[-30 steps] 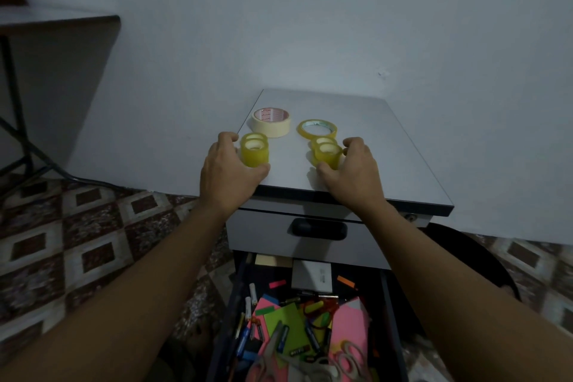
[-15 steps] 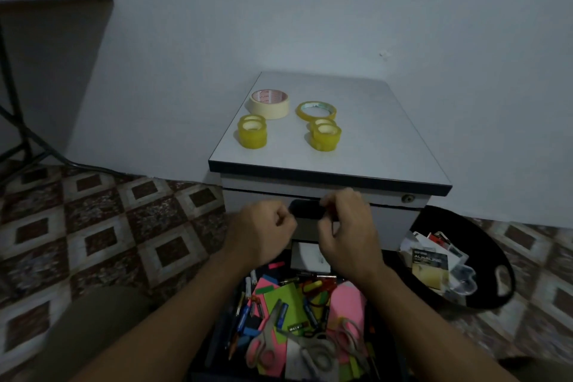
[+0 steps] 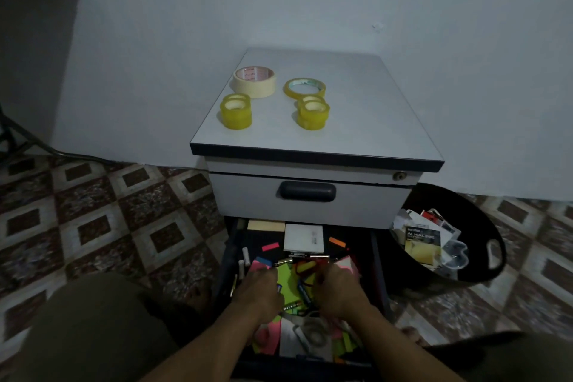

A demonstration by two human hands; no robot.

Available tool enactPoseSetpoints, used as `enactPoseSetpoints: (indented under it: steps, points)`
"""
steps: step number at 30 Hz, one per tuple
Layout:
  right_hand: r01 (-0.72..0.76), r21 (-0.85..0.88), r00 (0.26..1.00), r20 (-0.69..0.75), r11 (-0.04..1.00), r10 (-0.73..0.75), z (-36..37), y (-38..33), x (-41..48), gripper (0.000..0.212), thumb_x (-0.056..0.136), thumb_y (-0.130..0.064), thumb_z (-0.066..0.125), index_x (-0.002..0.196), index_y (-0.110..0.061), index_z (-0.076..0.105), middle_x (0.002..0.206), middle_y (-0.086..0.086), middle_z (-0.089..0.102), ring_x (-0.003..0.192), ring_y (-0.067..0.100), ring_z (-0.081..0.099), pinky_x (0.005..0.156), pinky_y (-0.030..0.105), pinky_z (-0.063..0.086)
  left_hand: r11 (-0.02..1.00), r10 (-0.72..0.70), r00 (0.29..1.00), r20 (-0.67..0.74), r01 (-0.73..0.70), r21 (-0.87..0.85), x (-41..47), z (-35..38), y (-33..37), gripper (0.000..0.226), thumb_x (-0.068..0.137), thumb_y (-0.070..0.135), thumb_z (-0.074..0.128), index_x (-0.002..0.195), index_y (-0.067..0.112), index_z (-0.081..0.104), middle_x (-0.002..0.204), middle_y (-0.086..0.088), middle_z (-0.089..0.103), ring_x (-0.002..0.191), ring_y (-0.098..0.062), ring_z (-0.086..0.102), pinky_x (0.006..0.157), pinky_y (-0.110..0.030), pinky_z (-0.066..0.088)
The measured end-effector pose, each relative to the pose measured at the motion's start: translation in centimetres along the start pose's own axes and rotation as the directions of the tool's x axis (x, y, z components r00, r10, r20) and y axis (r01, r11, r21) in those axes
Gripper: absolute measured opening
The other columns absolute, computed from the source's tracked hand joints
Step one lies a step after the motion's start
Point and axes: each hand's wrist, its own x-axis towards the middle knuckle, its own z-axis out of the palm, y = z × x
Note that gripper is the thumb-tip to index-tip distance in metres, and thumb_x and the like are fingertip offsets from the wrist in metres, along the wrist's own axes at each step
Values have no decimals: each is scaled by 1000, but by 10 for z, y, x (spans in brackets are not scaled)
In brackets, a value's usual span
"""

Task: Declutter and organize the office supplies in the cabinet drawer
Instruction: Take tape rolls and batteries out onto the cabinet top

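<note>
Tape rolls [image 3: 254, 82] sit atop the cabinet [image 3: 372, 121]; right of it, a black bin [image 3: 496, 245] holds packaging [image 3: 423, 239]. The cabinet's open drawer [image 3: 228, 257] holds sticky notes [image 3: 286, 282] and batteries [image 3: 283, 262]; your left hand [image 3: 260, 291] and right hand [image 3: 338, 291] reach in, grips unclear.

Home-office corner: gray drawer cabinet [image 3: 313, 205] against white wall, tape rolls [image 3: 254, 81] on top, patterned floor tiles [image 3: 93, 220] around it.

Open drawer [image 3: 228, 257], jumbled sticky notes [image 3: 286, 281] and batteries [image 3: 283, 262] inside, tape rolls [image 3: 236, 111] flat atop cabinet [image 3: 356, 121]
</note>
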Motion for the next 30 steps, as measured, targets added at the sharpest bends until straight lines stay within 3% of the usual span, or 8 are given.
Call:
enactPoseSetpoints:
  steps: [6,9,17,22,30]
  points:
    - [-48,-119,999,-20,992,46,29,3,1,29,92,-40,55,112,-20,58,108,7,66,97,25,64,83,33,54,999,-10,999,-30,11,37,1,17,7,36,91,29,60,122,14,50,129,-10,54,121,-30,53,97,-38,47]
    - [-32,-162,999,-16,986,30,37,5,2,31,94,-40,53,117,-20,52,111,9,62,99,25,61,84,34,52,1000,-7,999,-45,8,24,0,25,11,45,92,30,61,131,15,44,136,-9,49,125,-30,50,99,-39,43]
    - [-15,-222,1000,-25,975,10,49,11,5,35,96,-46,52,121,-21,49,111,4,57,91,16,59,81,32,56,997,50,997,-58,-46,69,8,34,10,49,90,34,65,130,18,42,136,-6,48,125,-28,49,100,-41,45]
    - [-3,-294,1000,-5,956,1,54,14,11,30,99,-33,49,125,-18,47,122,8,53,101,19,55,86,31,54,995,69,995,-69,-64,78,11,33,6,41,90,19,54,130,20,45,139,-6,45,124,-29,49,96,-39,46]
    - [12,-256,1000,-8,967,-15,56,16,14,48,95,-24,53,138,-12,34,130,12,51,116,25,50,97,34,45,997,-28,993,-113,36,73,15,36,7,50,91,14,57,138,13,41,136,-9,51,124,-29,51,99,-38,45]
